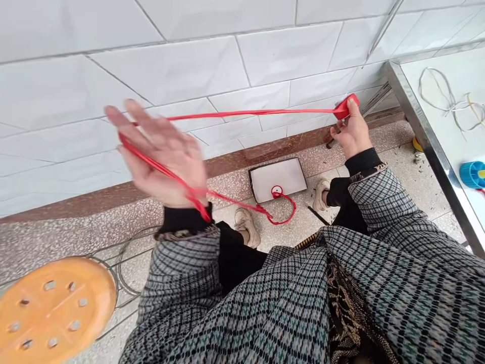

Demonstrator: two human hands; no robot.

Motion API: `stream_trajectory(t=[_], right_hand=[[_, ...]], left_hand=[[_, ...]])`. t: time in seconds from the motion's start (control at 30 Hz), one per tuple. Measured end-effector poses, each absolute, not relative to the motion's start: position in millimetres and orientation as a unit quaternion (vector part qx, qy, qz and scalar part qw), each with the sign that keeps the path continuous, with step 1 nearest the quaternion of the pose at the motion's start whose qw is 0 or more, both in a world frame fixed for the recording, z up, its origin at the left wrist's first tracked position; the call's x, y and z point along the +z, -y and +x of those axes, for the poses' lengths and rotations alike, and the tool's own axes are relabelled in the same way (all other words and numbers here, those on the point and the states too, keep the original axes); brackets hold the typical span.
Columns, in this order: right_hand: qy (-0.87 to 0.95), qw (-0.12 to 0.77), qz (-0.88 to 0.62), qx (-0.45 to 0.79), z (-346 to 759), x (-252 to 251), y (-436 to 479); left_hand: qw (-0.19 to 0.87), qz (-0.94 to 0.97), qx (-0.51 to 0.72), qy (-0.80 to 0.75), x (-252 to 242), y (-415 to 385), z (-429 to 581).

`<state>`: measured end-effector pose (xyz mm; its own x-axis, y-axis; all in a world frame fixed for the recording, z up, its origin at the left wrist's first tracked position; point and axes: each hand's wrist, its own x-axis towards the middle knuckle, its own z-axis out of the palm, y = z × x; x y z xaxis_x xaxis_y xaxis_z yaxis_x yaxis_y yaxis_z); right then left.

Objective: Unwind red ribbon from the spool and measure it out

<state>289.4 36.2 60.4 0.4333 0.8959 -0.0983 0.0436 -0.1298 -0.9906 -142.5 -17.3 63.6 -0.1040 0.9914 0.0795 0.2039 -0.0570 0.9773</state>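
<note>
From my end of the feed I count two hands: the left hand (172, 151), spread and blurred, with one red strip (242, 113) crossing its palm; the right hand (354, 132), pinching one red roll (343, 109) between thumb and fingers. The strip spans both. Below, a red loop (295, 208) meets one white tray (261, 177). I also count two shoes (246, 227), one orange seat (56, 313) with eight holes, and one blue reel (472, 174) on the table (454, 141)

left hand (166, 156): blurred | orange stool (56, 298): cut by left edge | blue spool (469, 175): cut by right edge
</note>
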Motion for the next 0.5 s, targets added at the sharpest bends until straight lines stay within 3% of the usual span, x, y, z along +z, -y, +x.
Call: stream_trajectory(t=[0.1,0.2,0.37,0.5], right_hand=[[0.351,0.558,-0.637,0.399,278,72,-33],[0.319,0.582,-0.628,0.406,263,86,-27],[0.321,0.541,-0.616,0.474,207,97,-1],[0.292,0.528,-0.571,0.557,160,96,17]], left_hand=[[0.401,0.388,0.507,-0.657,41,-11,-181],[0.405,0.391,0.457,-0.689,9,-20,-169],[0.432,0.552,0.375,-0.607,-7,-4,-80],[0.543,0.549,0.454,-0.445,11,6,-8]])
